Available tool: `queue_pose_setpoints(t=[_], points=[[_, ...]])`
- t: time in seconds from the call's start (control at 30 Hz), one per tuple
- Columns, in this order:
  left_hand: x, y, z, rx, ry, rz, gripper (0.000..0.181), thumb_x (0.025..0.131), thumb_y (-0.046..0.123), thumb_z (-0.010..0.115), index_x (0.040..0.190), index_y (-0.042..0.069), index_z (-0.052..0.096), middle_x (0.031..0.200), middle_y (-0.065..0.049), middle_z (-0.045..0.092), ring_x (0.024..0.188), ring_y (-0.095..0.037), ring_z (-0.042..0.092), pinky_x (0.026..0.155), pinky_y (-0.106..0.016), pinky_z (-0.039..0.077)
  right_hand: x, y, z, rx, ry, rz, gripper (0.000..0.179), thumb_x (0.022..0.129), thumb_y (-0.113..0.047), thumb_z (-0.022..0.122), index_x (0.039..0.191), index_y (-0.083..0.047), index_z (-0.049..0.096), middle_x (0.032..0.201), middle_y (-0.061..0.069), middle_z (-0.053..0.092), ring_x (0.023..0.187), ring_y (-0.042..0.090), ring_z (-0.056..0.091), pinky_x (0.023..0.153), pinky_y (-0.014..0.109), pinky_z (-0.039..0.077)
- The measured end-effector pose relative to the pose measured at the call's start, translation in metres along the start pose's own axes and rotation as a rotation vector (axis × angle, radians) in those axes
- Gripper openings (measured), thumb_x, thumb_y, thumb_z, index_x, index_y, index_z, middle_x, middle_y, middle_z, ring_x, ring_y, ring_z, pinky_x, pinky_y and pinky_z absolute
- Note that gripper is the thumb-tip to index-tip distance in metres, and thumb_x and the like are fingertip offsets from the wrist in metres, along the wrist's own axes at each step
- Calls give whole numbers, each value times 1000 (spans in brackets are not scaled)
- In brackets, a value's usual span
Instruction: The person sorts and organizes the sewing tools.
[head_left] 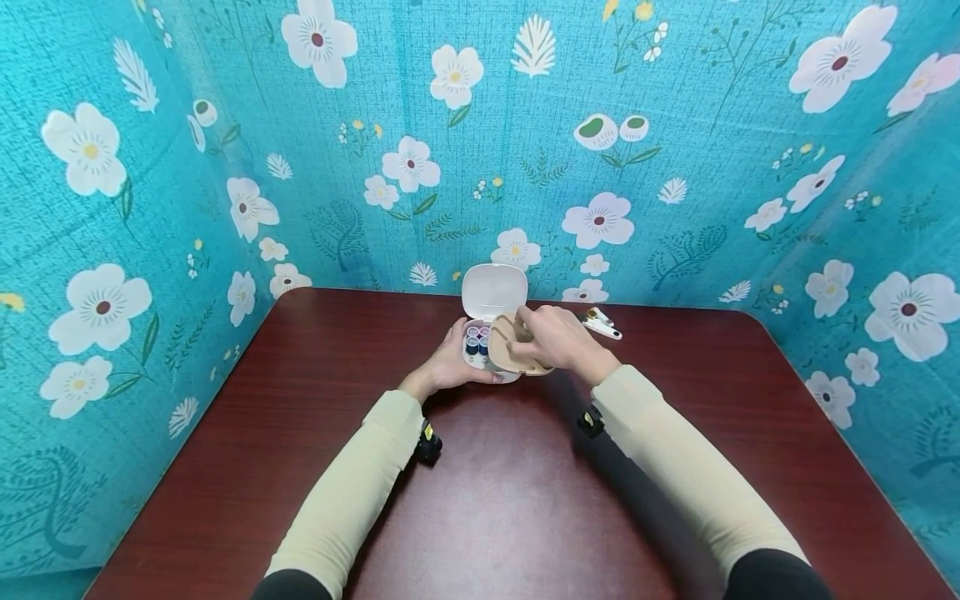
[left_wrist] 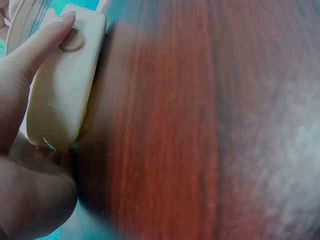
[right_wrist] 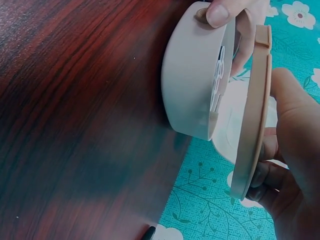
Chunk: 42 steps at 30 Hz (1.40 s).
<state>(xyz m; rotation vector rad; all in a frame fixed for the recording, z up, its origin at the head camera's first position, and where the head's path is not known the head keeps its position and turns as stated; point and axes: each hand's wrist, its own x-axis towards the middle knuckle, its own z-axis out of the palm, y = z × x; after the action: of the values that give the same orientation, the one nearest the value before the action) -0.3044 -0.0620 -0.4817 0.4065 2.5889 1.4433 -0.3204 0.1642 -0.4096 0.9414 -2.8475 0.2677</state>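
Observation:
A white sewing box (left_wrist: 62, 95) stands on the table with its lid (head_left: 495, 290) raised at the back. Several thread spools (head_left: 472, 344), dark blue ones among them, show inside its left part. My left hand (head_left: 450, 360) grips the box from the left, thumb on the front wall beside a round tan button (left_wrist: 71, 41). With curled fingers my right hand (head_left: 558, 337) holds a beige tray (right_wrist: 252, 115) just above the box's right side. In the right wrist view the tray is apart from the box. Part of the box's inside is hidden by the tray.
Behind my right hand, small white and gold items (head_left: 602, 323) lie on the dark red wooden table (head_left: 360, 350). A turquoise flowered cloth (head_left: 405, 208) hangs along the table's back and sides.

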Motion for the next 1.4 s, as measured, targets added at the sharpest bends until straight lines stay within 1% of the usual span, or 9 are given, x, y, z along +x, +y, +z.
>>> queue_pose_setpoints(t=[0.27,0.4,0.57,0.83,1.0,1.13,1.27,1.4], points=[[1,-1,-1,16,5,-3,121,63,33,100,154,10,24,148,-14,36,133,-26,42,116,-40,32,6,-1,1,-12,-2,1,30,88,-39,72,92,-11,60,63,-3,47,59,15,47,50,33,33],[0,-1,0,-12,12,10,122,61,32,101,154,7,25,147,-14,38,132,-26,43,115,-39,33,9,-2,1,-16,5,4,29,87,-39,72,89,-12,60,63,-3,49,59,17,49,50,34,36],[-1,0,0,-35,16,18,122,61,31,101,153,5,26,146,-14,39,131,-26,44,115,-40,33,13,-1,3,-14,7,0,29,87,-39,71,91,-12,61,64,-3,52,60,18,52,52,34,39],[-2,1,-1,-26,6,1,123,62,33,101,154,7,24,148,-14,37,134,-26,43,115,-39,33,17,-4,6,-14,14,-14,27,88,-39,71,88,-16,58,64,-3,53,61,19,53,53,35,41],[-1,1,-1,4,2,-5,126,62,36,100,156,7,20,152,-14,34,139,-25,39,117,-39,32,21,-6,9,-13,20,-28,27,87,-39,72,89,-14,60,64,-3,53,61,18,52,53,36,41],[-2,1,-2,5,-5,-12,128,63,36,99,158,7,18,155,-14,32,142,-25,36,118,-40,30,23,-8,12,-27,3,-30,28,89,-40,71,92,-14,61,66,-3,53,61,18,51,54,34,41],[-3,1,-2,-9,-8,-16,130,63,37,99,159,7,17,157,-13,30,144,-25,33,119,-42,28,25,-9,16,-51,-25,-29,28,91,-41,70,90,-16,57,67,-3,53,61,18,50,55,34,38],[-3,3,-2,-1,-10,-23,131,64,39,99,160,8,15,159,-13,28,146,-25,32,119,-42,28,27,-10,19,-59,-38,-31,29,92,-41,70,91,-16,57,69,-3,54,61,18,50,55,34,39]])
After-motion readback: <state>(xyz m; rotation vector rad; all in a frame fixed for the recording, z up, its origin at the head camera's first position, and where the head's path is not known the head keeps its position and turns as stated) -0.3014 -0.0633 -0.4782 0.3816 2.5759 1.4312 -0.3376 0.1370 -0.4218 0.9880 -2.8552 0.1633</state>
